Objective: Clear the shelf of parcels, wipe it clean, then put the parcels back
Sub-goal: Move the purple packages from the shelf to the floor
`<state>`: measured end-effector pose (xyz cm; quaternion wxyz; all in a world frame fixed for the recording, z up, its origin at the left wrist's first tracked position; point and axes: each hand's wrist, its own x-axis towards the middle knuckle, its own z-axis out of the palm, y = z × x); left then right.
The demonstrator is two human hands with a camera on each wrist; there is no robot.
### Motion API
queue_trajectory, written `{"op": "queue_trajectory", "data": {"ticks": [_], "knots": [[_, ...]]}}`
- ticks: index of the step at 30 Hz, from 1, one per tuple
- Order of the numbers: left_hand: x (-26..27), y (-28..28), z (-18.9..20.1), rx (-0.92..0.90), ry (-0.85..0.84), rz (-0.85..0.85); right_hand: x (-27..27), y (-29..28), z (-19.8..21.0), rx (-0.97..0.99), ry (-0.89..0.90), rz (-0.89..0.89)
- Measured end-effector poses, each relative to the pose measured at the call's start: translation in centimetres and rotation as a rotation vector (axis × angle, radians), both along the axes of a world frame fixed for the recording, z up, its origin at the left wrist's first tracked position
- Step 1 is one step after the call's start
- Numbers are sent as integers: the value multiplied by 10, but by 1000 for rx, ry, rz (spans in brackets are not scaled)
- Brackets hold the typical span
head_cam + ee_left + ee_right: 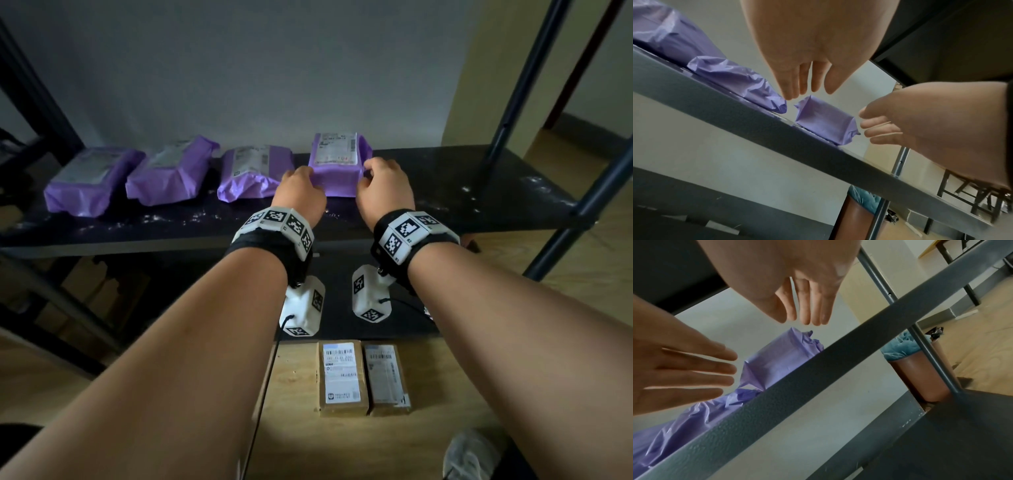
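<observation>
We see four purple parcels lying in a row on the dark shelf, each with a white shipping label on top. Both hands reach over the shelf's front edge to the rightmost purple parcel. The left hand is at its left side and the right hand at its right side, so the parcel lies between them.

In the wrist views the fingers of both hands are straight and slightly spread, tips just short of the parcel's ends; neither hand is curled round it. From the head view we cannot tell whether the fingertips touch the wrapping. The parcel rests flat on the shelf.

To its left, close by, lies the third purple parcel, then the second purple parcel, and the leftmost purple parcel near the shelf's left end. White dust and specks streak the shelf along its front edge and on the bare stretch to the right.

Below, on the wooden floor, two brown cardboard parcels lie side by side, touching, labels up. A grey shoe shows at the lower right. In the wrist views a brown bin lined with a blue bag stands on the floor behind the shelf's metal upright.
</observation>
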<state>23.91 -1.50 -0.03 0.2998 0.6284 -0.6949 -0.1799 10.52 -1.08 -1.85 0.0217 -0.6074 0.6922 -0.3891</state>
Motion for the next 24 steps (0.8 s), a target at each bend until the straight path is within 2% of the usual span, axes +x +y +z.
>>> {"op": "queue_trajectory", "data": {"ticks": [10, 16, 24], "knots": [[-8, -31, 0, 98, 26, 7, 12, -38, -1, 229, -110, -3], [-7, -24, 1, 58, 180, 6, 10, -24, 7, 145, -181, -67], [2, 8, 10, -32, 351, 89, 19, 21, 13, -14, -207, -22]]}}
